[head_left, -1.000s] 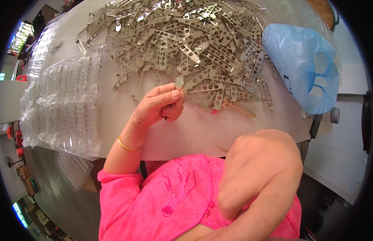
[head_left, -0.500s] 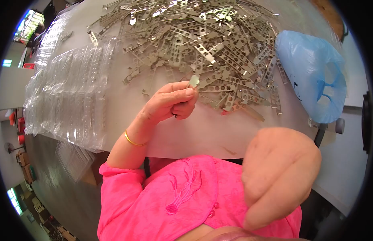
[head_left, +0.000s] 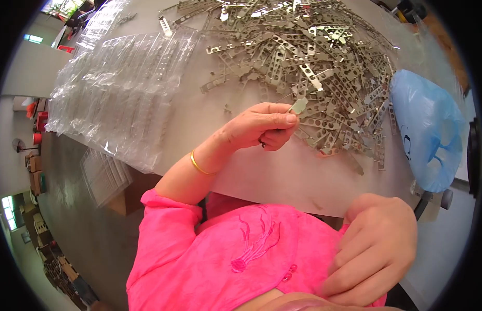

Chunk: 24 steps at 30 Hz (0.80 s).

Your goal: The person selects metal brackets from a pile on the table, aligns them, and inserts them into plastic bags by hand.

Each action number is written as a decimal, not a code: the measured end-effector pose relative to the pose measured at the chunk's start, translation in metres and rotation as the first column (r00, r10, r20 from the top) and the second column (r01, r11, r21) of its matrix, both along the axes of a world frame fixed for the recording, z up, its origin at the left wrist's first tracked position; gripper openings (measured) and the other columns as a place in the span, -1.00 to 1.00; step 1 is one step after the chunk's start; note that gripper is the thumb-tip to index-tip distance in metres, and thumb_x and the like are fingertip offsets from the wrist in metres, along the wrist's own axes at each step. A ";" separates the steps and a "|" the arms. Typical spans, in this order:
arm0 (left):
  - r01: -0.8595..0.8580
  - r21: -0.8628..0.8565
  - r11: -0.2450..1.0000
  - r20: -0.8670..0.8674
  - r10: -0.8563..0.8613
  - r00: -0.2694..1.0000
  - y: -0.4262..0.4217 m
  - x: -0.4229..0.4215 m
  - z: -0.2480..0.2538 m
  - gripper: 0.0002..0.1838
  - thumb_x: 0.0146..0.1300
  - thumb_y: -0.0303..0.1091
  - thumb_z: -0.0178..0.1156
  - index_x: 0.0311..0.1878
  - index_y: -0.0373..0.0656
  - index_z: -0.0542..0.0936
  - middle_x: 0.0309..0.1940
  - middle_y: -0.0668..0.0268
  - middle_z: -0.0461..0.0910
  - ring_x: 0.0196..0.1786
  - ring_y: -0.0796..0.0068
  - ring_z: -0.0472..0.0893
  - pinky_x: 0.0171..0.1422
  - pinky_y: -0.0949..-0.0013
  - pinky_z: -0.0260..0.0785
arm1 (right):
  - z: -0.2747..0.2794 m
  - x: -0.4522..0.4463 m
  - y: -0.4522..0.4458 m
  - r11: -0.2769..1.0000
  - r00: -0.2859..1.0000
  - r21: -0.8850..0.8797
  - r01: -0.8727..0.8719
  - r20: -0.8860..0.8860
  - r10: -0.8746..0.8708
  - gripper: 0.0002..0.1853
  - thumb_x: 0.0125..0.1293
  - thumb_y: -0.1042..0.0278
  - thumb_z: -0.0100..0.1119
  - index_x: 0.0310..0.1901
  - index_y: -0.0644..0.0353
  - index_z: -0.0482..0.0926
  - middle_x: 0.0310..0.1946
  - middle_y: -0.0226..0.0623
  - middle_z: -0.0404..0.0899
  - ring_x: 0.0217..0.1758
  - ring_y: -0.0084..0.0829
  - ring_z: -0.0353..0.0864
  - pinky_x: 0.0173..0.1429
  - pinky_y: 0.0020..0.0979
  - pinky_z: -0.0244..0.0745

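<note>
My left hand (head_left: 267,126) is closed over the table, pinching a small metal piece (head_left: 299,106) between thumb and forefinger. Just beyond it lies a large heap of flat metal strips (head_left: 324,67) with rows of round holes. My right hand (head_left: 373,251) is in front of the pink top (head_left: 236,249), low on the right, with its back to the camera. Its fingers are curled, and whatever they may hold is hidden.
Clear plastic trays in film (head_left: 116,93) cover the left part of the white table (head_left: 272,176). A blue plastic bag (head_left: 428,129) sits at the right edge. Below the table on the left are another clear tray (head_left: 106,176) and a cardboard box (head_left: 140,192).
The view has shifted, so the table items appear further right and tilted. My left hand still pinches the metal piece. My right hand has turned and lowered, showing more of its curled fingers.
</note>
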State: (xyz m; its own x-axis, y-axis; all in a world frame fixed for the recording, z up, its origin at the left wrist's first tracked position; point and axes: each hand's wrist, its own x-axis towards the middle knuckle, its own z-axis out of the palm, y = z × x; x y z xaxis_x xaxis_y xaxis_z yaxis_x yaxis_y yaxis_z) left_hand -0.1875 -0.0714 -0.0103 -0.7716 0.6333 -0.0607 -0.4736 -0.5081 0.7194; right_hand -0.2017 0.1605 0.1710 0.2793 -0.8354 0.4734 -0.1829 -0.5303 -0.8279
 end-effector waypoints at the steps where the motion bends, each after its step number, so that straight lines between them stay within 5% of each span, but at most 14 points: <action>1: -0.018 -0.007 1.000 0.007 0.018 1.000 -0.003 0.003 0.001 -0.66 0.59 -0.15 0.01 -0.34 -0.12 0.37 -0.63 0.53 0.16 -0.61 0.68 0.11 -0.53 0.47 -0.02 | -0.004 0.001 -0.001 1.000 1.000 -0.017 -0.023 0.011 0.023 -0.90 0.34 0.50 0.14 -0.27 0.27 0.64 -0.25 -0.19 0.70 -0.49 -0.61 0.62 -0.59 -0.59 0.25; 3: -0.006 0.007 1.000 0.013 0.006 1.000 -0.004 0.001 -0.002 -0.66 0.60 -0.16 0.00 -0.34 -0.12 0.37 -0.63 0.53 0.16 -0.61 0.69 0.11 -0.54 0.48 -0.03 | -0.009 0.007 0.003 0.960 0.938 -0.104 0.262 0.261 -0.228 -0.86 0.38 0.42 0.15 -0.26 0.29 0.64 -0.22 -0.19 0.72 -0.49 -0.59 0.64 -0.60 -0.56 0.32; 7: 0.032 0.035 0.999 0.013 -0.033 0.999 -0.004 0.001 -0.004 -0.68 0.60 -0.18 -0.01 -0.33 -0.11 0.37 -0.61 0.52 0.16 -0.60 0.70 0.10 -0.53 0.50 -0.05 | -0.003 0.022 0.003 0.941 0.864 -0.058 0.334 0.417 -0.281 -0.83 0.36 0.34 0.16 -0.21 0.26 0.65 -0.19 -0.27 0.73 -0.46 -0.57 0.68 -0.58 -0.55 0.42; 9: 0.026 0.040 0.999 0.017 -0.027 0.999 -0.004 0.001 -0.007 -0.68 0.60 -0.18 -0.01 -0.32 -0.11 0.37 -0.60 0.52 0.17 -0.60 0.70 0.10 -0.53 0.49 -0.05 | 0.002 0.031 0.001 0.851 0.744 -0.005 0.526 0.488 -0.457 -0.73 0.29 0.49 0.32 0.00 -0.04 0.61 -0.48 -0.32 0.57 -0.65 -0.55 0.45 -0.64 -0.54 0.22; 15: 0.014 0.044 0.999 0.025 -0.016 1.000 -0.002 0.001 -0.006 -0.71 0.60 -0.19 0.01 -0.31 -0.09 0.38 -0.59 0.52 0.17 -0.60 0.70 0.10 -0.54 0.48 -0.04 | 0.008 0.001 0.005 0.982 0.868 0.005 0.191 0.467 -0.171 -0.79 0.31 0.55 0.19 -0.03 0.17 0.57 -0.48 -0.26 0.56 -0.61 -0.43 0.50 -0.60 -0.43 0.28; 19: 0.012 0.060 0.998 0.036 -0.014 0.999 -0.004 0.001 -0.003 -0.73 0.59 -0.21 0.02 -0.29 -0.09 0.40 -0.58 0.55 0.15 -0.59 0.72 0.10 -0.53 0.49 -0.04 | 0.005 -0.003 -0.002 0.992 0.881 -0.037 0.119 0.464 -0.088 -0.86 0.30 0.56 0.16 -0.11 0.26 0.58 -0.46 -0.23 0.57 -0.59 -0.42 0.51 -0.59 -0.40 0.29; 22: 0.018 0.051 0.999 0.039 -0.020 0.999 -0.004 0.003 -0.001 -0.73 0.58 -0.20 0.03 -0.28 -0.09 0.41 -0.59 0.57 0.14 -0.59 0.74 0.09 -0.52 0.49 -0.04 | 0.005 -0.002 -0.006 0.996 0.929 -0.032 0.078 0.365 -0.061 -0.90 0.28 0.51 0.16 -0.20 0.32 0.58 -0.46 -0.19 0.58 -0.59 -0.41 0.50 -0.58 -0.38 0.30; 24: 0.008 0.045 0.999 0.034 -0.010 0.999 -0.003 0.003 0.000 -0.73 0.58 -0.18 0.04 -0.29 -0.08 0.41 -0.59 0.58 0.14 -0.59 0.74 0.09 -0.52 0.49 -0.04 | 0.003 0.000 -0.006 0.999 0.992 0.023 -0.035 0.123 0.032 -0.81 0.19 0.40 0.23 -0.22 0.33 0.59 -0.38 -0.16 0.60 -0.55 -0.36 0.53 -0.55 -0.35 0.37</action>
State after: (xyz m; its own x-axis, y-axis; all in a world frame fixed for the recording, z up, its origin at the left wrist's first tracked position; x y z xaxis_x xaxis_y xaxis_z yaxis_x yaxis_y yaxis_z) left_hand -0.1843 -0.0749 -0.0101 -0.7637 0.6429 -0.0583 -0.5021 -0.5348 0.6796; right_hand -0.2018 0.1546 0.1742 0.2489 -0.8387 0.4844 -0.0615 -0.5128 -0.8563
